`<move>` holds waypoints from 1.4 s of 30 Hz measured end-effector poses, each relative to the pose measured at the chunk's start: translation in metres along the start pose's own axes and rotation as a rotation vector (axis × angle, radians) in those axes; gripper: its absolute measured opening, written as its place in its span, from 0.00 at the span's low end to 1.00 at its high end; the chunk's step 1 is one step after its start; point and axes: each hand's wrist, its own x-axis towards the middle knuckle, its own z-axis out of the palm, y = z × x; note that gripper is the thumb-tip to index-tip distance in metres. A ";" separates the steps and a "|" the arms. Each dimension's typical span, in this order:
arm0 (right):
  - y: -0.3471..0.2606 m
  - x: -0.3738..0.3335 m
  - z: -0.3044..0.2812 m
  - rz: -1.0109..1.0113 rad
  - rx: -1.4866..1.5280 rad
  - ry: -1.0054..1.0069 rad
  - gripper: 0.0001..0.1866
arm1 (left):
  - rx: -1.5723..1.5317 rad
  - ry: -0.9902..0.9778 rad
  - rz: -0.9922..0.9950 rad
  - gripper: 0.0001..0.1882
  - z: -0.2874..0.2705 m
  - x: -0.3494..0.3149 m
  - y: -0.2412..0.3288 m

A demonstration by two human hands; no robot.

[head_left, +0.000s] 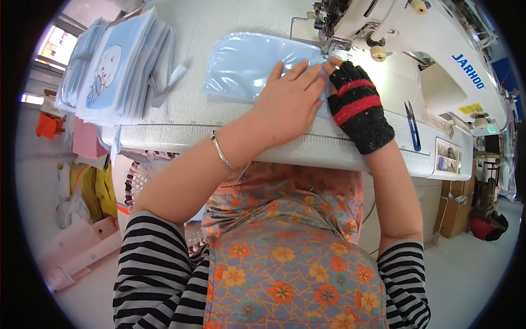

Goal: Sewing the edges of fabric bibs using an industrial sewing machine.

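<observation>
A light-blue panel (241,68), glossy like clear plastic film and rounded at its left end, lies flat on the sewing machine table. Its right end reaches the presser foot (331,46) of the sewing machine. My left hand (293,101), bare, rests on the panel with outstretched fingers pointing toward the foot. Beside it, my right hand (359,107) wears a black fingerless glove with red stripes. Its fingers are bent at the panel's right edge, just below the foot, and seem to pinch that edge. The glove hides part of them.
A stack of blue panels with a cartoon print (109,77) stands at the table's left. Blue-handled thread snips (412,127) lie right of my gloved hand. A ruler strip (181,127) runs along the front edge. A small compartment tray (448,158) is set into the right corner.
</observation>
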 end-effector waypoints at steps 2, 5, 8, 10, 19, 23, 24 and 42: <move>0.003 -0.004 0.004 -0.018 0.028 0.006 0.19 | -0.006 0.027 -0.003 0.21 0.002 0.000 -0.003; 0.003 -0.006 0.001 -0.046 0.075 -0.004 0.19 | -0.037 0.055 0.007 0.20 0.001 0.001 -0.006; -0.002 -0.005 -0.005 -0.053 0.081 -0.017 0.19 | -0.052 0.064 0.035 0.17 0.000 0.004 -0.010; -0.002 -0.005 -0.005 -0.028 0.098 -0.061 0.19 | -0.046 0.073 0.055 0.16 0.001 0.007 -0.015; -0.007 0.002 -0.009 -0.009 0.070 -0.086 0.21 | -0.090 0.186 0.127 0.11 0.014 0.041 -0.053; -0.008 0.002 -0.009 0.021 0.124 -0.084 0.21 | -0.112 0.133 0.074 0.11 0.014 0.055 -0.069; -0.009 0.001 -0.011 0.011 0.123 -0.072 0.20 | -0.141 0.082 0.065 0.11 0.013 0.055 -0.072; -0.009 0.001 -0.009 0.042 0.118 -0.070 0.16 | 0.355 0.021 -0.196 0.08 -0.026 0.033 -0.094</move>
